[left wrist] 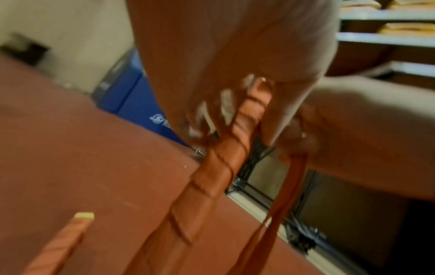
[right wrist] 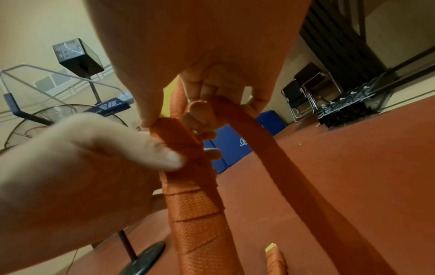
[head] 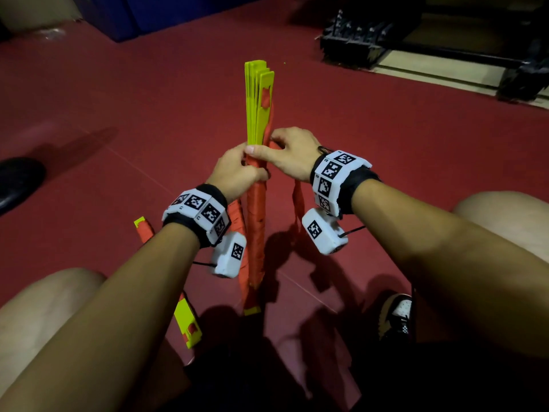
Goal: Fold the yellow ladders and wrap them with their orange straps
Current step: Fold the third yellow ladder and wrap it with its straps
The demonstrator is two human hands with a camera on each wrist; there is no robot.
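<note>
Yellow ladder [head: 256, 114], folded into a flat bundle, stands upright on the red floor [head: 386, 162] between the person's knees, lower half wound in orange strap [head: 256, 227]. Second wrapped ladder [head: 187, 319] lies on the floor just left of the upright one, partly hidden under the left forearm. Left hand [head: 237, 173] grips the bundle at the top of the wrapping, fingers curled round it. Right hand [head: 292, 156], touching the ladder's right side, pinches the strap; loose strap tail [head: 298, 203] hangs below that hand.
</note>
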